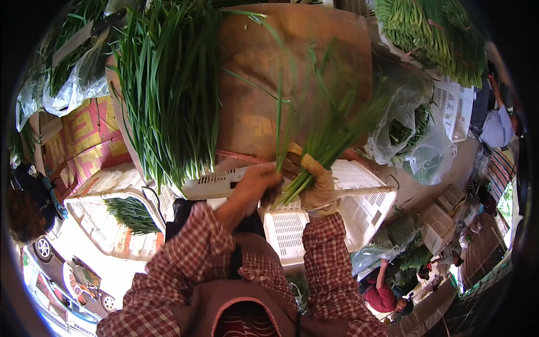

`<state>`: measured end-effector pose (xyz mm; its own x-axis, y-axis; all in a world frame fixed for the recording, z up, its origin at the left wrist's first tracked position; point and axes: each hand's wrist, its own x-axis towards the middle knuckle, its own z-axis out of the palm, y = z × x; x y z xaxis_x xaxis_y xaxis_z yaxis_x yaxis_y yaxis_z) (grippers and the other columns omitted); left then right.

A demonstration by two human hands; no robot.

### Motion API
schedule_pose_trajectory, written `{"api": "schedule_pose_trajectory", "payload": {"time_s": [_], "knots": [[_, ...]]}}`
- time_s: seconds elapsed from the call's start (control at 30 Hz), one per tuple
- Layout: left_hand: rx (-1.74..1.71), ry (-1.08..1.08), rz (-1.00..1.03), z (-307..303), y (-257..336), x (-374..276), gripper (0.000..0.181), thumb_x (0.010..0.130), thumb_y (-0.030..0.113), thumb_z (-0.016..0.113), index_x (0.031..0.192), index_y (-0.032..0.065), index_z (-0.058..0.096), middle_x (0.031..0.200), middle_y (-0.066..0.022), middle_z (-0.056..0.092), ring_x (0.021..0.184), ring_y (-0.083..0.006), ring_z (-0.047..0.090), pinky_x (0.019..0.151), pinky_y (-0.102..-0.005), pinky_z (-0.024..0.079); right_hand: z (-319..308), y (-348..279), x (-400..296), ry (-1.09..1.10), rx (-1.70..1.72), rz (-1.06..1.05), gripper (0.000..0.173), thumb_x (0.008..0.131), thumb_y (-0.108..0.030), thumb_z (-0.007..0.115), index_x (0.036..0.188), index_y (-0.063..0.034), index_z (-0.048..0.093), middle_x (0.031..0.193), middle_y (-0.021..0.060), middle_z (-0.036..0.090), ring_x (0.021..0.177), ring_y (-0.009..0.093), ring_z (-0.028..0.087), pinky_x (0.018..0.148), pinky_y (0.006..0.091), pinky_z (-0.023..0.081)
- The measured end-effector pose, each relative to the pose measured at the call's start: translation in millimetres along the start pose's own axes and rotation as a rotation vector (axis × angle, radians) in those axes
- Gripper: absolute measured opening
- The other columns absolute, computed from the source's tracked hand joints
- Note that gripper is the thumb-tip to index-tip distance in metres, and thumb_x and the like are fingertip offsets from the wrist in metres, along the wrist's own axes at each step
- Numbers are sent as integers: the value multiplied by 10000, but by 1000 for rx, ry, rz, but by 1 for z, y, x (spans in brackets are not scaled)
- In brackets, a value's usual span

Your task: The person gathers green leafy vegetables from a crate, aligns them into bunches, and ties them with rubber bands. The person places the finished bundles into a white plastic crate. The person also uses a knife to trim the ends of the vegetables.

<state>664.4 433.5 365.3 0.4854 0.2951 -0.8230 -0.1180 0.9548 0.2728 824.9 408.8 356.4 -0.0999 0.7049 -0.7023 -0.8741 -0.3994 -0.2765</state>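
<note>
A bunch of garlic chives (324, 139) is held in my right hand (318, 183), which wears a tan glove. Its stem ends point down and left, while the leaf tips fan up to the right, blurred by motion. My left hand (259, 181), bare and blurred, is close beside the stem ends; one upright leaf reaches down to its fingers, and whether they grip it cannot be told. Both hands are at the near edge of a brown board (252, 113). On the board's left part lies a large pile of garlic chives (172, 97), stems towards me.
White plastic crates (332, 227) stand below the board; the left crate (113, 252) contains greens. Clear plastic bags (433, 156) lie right. A knife (80, 40) rests upper left, bundled greens (438, 38) upper right. People (381, 295) and parked vehicles are farther off.
</note>
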Motion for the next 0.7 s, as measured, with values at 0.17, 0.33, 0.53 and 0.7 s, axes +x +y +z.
{"api": "schedule_pose_trajectory", "payload": {"time_s": [0.17, 0.33, 0.53, 0.7], "knots": [[-40, -192, -195, -24, -83, -19, 157, 865, 180, 573, 804, 35, 583, 580, 10, 502, 430, -61, 434, 374, -194, 308, 4, 19, -8, 167, -198, 109, 328, 787, -127, 676, 1061, -7, 542, 960, 110, 615, 777, 238, 654, 712, 384, 573], [174, -250, -151, -51, -88, -8, 225, 767, 76, 581, 978, 4, 609, 736, -32, 579, 588, -108, 522, 504, -218, 407, -18, 35, -10, 168, -272, 140, 225, 806, -91, 662, 989, 3, 568, 880, 107, 634, 678, 225, 649, 588, 342, 576], [300, -135, 422, -19, -4, 3, 759, 705, 115, 658, 1370, 14, 306, 1277, -144, 456, 1159, -245, 443, 969, -341, 366, 20, 20, -28, 138, -1130, 5, 334, 784, -79, 617, 1102, -5, 546, 858, 75, 612, 689, 145, 587, 629, 244, 471], [562, 161, 1183, 97, 38, -6, 912, 611, 112, 753, 1361, -17, 249, 1115, -241, 501, 945, -396, 504, 879, -439, 395, 8, 17, -41, 277, -1470, -600, 360, 773, -89, 627, 1106, 8, 532, 945, 119, 603, 749, 157, 586, 656, 260, 486]]}}
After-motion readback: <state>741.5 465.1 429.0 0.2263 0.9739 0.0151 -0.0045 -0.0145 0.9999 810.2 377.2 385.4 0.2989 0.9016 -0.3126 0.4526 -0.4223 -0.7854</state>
